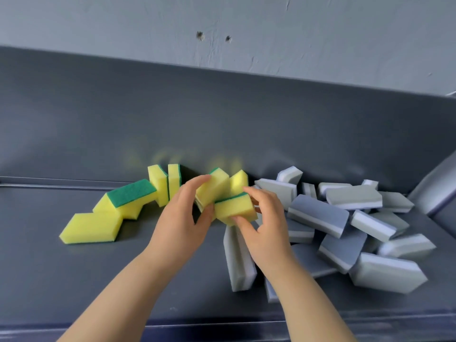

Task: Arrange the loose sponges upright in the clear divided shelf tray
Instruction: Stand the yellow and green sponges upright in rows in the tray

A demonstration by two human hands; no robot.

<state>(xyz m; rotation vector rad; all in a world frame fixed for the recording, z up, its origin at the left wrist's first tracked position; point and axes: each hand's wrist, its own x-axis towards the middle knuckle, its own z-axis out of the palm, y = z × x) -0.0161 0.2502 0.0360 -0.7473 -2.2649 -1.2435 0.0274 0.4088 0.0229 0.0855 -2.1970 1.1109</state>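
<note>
Currently on the dark grey shelf (pixel 74 280): rectangular yellow foam sponges with green scouring faces (pixel 91 228), at least seven. One lies flat at front left. One leans tilted beside it, green face up. Two stand upright on edge near the back panel. Three cluster at the hands. Left hand (pixel 182 213): thumb and fingers pinch one tilted yellow sponge (pixel 212 191). Right hand (pixel 264 225): thumb and fingers grip a second yellow sponge (pixel 234 208), touching the first; a third stands just behind. Rectangular grey-and-white foam sponges (pixel 318 214): roughly fifteen, heaped loosely at right, one on edge beside the right wrist. Overlaps prevent an exact count.
</note>
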